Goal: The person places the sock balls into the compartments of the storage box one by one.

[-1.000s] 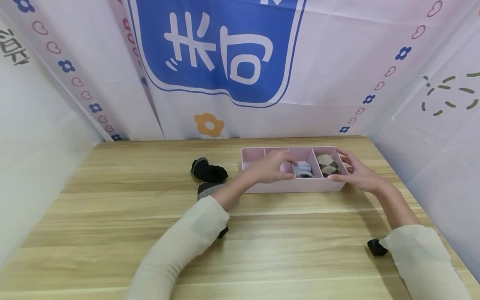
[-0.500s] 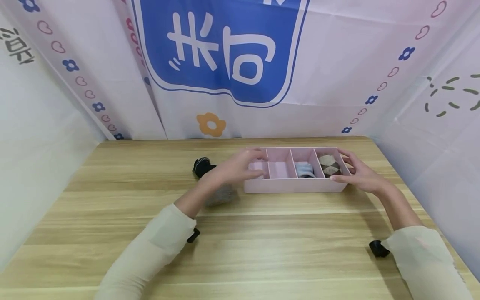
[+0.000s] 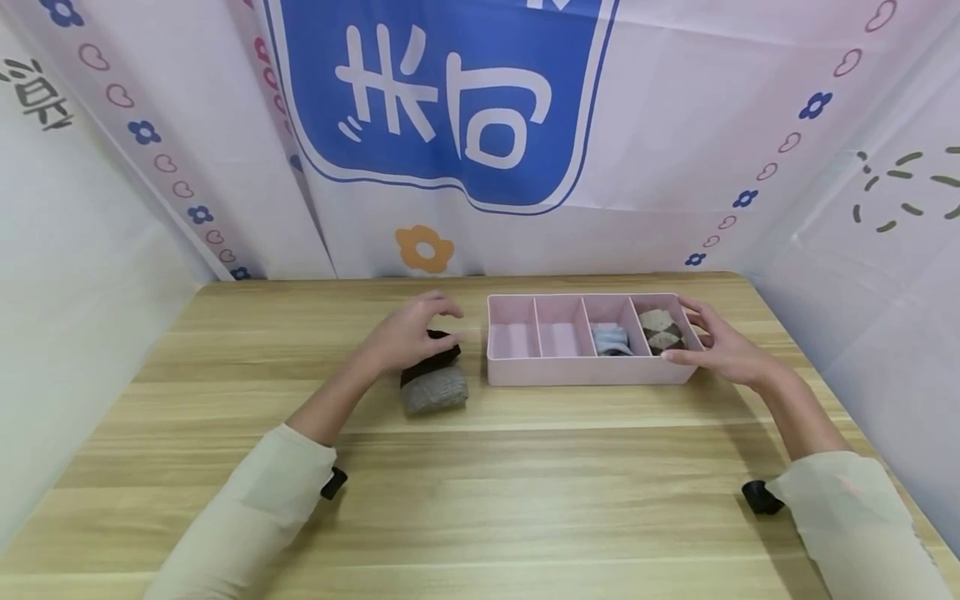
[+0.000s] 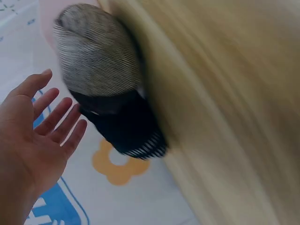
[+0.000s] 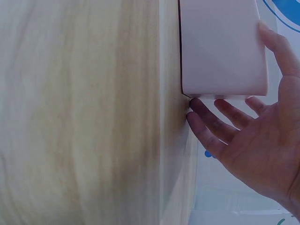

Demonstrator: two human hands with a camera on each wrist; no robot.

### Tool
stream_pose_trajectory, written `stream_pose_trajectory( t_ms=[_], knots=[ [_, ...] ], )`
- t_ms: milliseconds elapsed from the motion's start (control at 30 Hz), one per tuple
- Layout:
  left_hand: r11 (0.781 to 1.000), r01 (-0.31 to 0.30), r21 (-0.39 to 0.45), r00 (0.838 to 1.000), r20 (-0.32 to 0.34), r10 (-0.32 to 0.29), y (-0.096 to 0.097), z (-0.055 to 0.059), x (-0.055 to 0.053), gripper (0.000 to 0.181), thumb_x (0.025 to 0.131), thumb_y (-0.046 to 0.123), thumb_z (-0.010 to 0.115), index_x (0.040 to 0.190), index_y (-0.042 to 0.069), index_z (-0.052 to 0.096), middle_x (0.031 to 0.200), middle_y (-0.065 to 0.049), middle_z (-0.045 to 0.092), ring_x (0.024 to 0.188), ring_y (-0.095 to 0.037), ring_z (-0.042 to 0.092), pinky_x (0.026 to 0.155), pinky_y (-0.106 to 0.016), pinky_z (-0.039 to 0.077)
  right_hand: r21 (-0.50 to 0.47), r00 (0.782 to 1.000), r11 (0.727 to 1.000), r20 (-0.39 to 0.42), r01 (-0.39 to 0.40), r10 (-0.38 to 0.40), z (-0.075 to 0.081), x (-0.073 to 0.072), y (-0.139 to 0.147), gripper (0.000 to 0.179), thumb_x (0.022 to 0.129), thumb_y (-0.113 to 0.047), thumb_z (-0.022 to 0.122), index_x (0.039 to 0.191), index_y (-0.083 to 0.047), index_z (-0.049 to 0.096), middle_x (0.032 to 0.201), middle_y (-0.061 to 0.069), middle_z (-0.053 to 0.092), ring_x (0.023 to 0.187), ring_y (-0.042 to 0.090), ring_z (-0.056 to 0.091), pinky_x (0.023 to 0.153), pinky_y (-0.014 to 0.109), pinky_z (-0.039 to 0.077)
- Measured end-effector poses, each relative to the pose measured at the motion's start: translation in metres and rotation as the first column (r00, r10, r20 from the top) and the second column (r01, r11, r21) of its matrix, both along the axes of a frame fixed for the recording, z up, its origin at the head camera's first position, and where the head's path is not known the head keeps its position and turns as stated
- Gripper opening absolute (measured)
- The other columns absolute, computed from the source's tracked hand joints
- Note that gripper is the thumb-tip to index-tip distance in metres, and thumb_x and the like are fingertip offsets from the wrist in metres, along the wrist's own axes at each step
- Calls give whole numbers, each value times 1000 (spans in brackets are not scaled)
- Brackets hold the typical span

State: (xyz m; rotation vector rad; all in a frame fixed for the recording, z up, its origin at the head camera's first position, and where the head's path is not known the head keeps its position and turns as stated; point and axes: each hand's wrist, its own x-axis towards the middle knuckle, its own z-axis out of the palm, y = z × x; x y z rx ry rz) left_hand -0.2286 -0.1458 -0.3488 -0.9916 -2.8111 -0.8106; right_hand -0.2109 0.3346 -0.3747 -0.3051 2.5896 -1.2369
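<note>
In the head view my left hand [image 3: 411, 332] is over a black sock [image 3: 442, 357], partly hiding it. The left wrist view has this hand's fingers spread beside the black sock [image 4: 129, 124], whose cuff has white stripes. Right in front of it lies a rolled grey sock [image 3: 437, 392] with a dark part. My right hand [image 3: 723, 346] holds the right end of a pink divided box [image 3: 585, 372], thumb at the front rim and fingertips against the end wall. A brown-and-beige argyle sock [image 3: 662, 330] fills the rightmost compartment, and a light blue sock [image 3: 611, 339] sits beside it.
The two left compartments show bare pink floors. A wooden table [image 3: 525, 500] carries everything, its far edge close behind the box. Printed white cloth [image 3: 660, 150] hangs behind and along both sides. Black straps show at both sleeves.
My left hand has moved left from above the box's middle compartments, past its left end, to the black sock. My right hand has stayed at the box's right end.
</note>
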Motion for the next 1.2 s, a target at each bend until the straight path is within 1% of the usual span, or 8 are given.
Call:
stream_pose_trajectory(
  t_ms=[100, 200, 400, 600, 767, 900, 1067, 1200],
  knots=[
    [997, -64, -51, 998, -9, 64, -10, -4, 1, 39, 93, 24, 78, 122, -1, 69, 129, -18, 65, 122, -37, 61, 105, -52, 50, 5, 1000, 1000, 1, 1, -1, 1, 0, 0, 107, 95, -26, 76, 167, -12, -2, 165, 36, 9, 144, 65, 20, 112, 76, 26],
    [988, -128, -84, 992, -4, 128, -18, -8, 2, 50, 91, 29, 80, 128, -2, 67, 137, -22, 62, 129, -41, 57, 109, -55, 46, 6, 1000, 1000, 2, -2, 2, 1, 1, 0, 107, 95, -26, 76, 167, -13, -3, 165, 37, 8, 144, 66, 20, 112, 76, 26],
    [965, -220, -142, 972, 52, 229, -29, -16, 2, 78, 89, 41, 81, 146, -4, 53, 148, -28, 51, 136, -47, 48, 113, -60, 40, -9, 1000, 1000, 4, -6, 6, -1, 1, 0, 106, 96, -22, 75, 167, -13, -4, 165, 38, 8, 143, 67, 20, 111, 77, 26],
    [939, -283, -193, 950, 73, 302, -34, -19, 3, 82, 86, 51, 80, 145, 0, 56, 145, -29, 51, 133, -46, 51, 107, -62, 45, -3, 1000, 1000, 2, -9, 9, -1, 1, -2, 106, 96, -21, 74, 167, -13, -3, 165, 38, 8, 143, 67, 20, 111, 77, 27],
    [924, -304, -231, 940, 86, 331, -35, -19, 3, 80, 85, 52, 80, 143, 1, 58, 142, -28, 54, 129, -45, 53, 100, -63, 49, 3, 1000, 1000, 1, -7, 7, 0, 1, -2, 106, 96, -21, 74, 167, -13, -4, 165, 38, 8, 143, 67, 20, 111, 77, 27],
    [922, -303, -242, 935, 108, 336, -34, -20, 2, 79, 87, 49, 79, 146, 2, 55, 142, -28, 55, 129, -47, 53, 99, -64, 49, -2, 1000, 1000, 1, -9, 9, -1, 1, -1, 106, 96, -21, 74, 167, -13, -4, 165, 38, 8, 143, 67, 20, 111, 77, 27],
    [928, -295, -228, 937, 120, 328, -35, -23, 0, 78, 88, 45, 79, 146, 0, 54, 144, -29, 53, 130, -48, 52, 103, -63, 47, -5, 1000, 1000, -2, -10, 10, -2, 0, -1, 106, 96, -20, 74, 167, -13, -4, 165, 38, 8, 143, 67, 20, 111, 77, 27],
    [944, -279, -175, 942, 143, 304, -36, -24, -3, 75, 90, 38, 79, 146, -5, 52, 142, -30, 55, 131, -48, 51, 107, -61, 45, -10, 1000, 1000, -3, -10, 10, -2, 0, -1, 105, 96, -20, 74, 167, -13, -3, 165, 38, 8, 143, 67, 21, 112, 76, 27]
  ],
)
